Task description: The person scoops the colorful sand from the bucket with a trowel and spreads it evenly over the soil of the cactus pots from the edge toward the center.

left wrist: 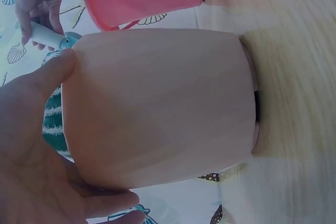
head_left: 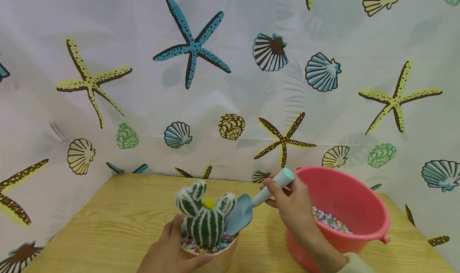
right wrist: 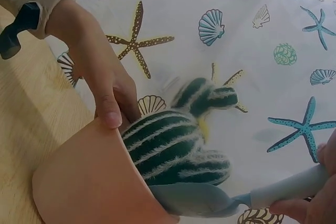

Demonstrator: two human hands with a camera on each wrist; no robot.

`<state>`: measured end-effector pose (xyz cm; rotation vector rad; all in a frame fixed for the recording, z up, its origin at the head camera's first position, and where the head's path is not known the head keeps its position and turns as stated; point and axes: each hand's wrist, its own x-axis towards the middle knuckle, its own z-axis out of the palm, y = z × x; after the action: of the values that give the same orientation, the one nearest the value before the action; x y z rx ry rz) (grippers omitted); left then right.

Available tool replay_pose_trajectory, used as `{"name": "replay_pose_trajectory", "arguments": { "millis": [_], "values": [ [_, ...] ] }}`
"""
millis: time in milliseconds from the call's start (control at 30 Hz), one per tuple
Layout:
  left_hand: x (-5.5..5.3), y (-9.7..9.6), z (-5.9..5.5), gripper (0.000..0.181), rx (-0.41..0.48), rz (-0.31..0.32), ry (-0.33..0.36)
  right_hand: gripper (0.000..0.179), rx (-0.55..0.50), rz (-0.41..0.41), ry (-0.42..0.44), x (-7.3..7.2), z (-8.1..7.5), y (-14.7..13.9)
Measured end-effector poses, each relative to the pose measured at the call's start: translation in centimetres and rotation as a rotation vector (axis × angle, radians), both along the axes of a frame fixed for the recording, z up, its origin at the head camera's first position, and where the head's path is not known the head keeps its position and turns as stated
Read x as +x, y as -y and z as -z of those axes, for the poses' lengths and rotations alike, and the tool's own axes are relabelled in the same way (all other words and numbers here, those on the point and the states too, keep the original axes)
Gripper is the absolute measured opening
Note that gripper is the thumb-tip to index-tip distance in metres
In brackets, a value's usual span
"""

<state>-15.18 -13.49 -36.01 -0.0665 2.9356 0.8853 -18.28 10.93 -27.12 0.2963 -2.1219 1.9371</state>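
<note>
My left hand [head_left: 167, 247] grips the rim of a peach-colored flower pot [head_left: 217, 261], thumb on the near side and fingers on the far side. Inside the pot stands a fuzzy green cactus [head_left: 206, 227] with white stripes and a yellow tip, set in small multicolored pebbles [head_left: 192, 247]. A pale blue trowel [head_left: 238, 215] is held by its handle in my right hand [head_left: 296, 207]. Its blade points down inside the pot rim, beside the cactus. In the right wrist view, the trowel blade [right wrist: 191, 199] lies close along the cactus, its tip hidden by the pot wall [right wrist: 89, 177].
A pink bucket [head_left: 345, 193] stands on the wooden table [head_left: 118, 217] to the right, with multicolored pebbles [head_left: 328, 219] inside. My right forearm passes in front of it. Behind and at the sides hangs a white sheet [head_left: 230, 97] printed with starfish and shells.
</note>
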Motion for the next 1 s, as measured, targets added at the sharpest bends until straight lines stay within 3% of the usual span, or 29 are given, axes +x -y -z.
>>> {"name": "replay_pose_trajectory", "arguments": {
  "millis": [267, 500, 667, 867, 1000],
  "values": [
    [0.0, -0.3, 0.0, 0.12, 0.0, -0.014, 0.013, 0.016, 0.002, 0.035, -0.021, 0.3, -0.5, -0.5],
    [-0.2, 0.7, -0.2, 0.117, 0.031, 0.048, 0.032, 0.015, 0.119, 0.077, -0.14, 0.4, -0.3, 0.3],
    [-0.2, 0.3, -0.2, 0.118, 0.018, 0.035, 0.035, 0.014, 0.137, 0.099, -0.204, 0.3, 0.4, 0.7],
    [-0.3, 0.0, -0.2, 0.119, 0.008, 0.017, 0.028, 0.015, 0.095, 0.086, -0.177, 0.2, 0.4, 0.5],
    [-0.3, 0.2, 0.0, 0.117, 0.063, 0.035, 0.027, 0.019, 0.07, 0.066, -0.152, 0.1, 0.3, 0.1]
  ]
}}
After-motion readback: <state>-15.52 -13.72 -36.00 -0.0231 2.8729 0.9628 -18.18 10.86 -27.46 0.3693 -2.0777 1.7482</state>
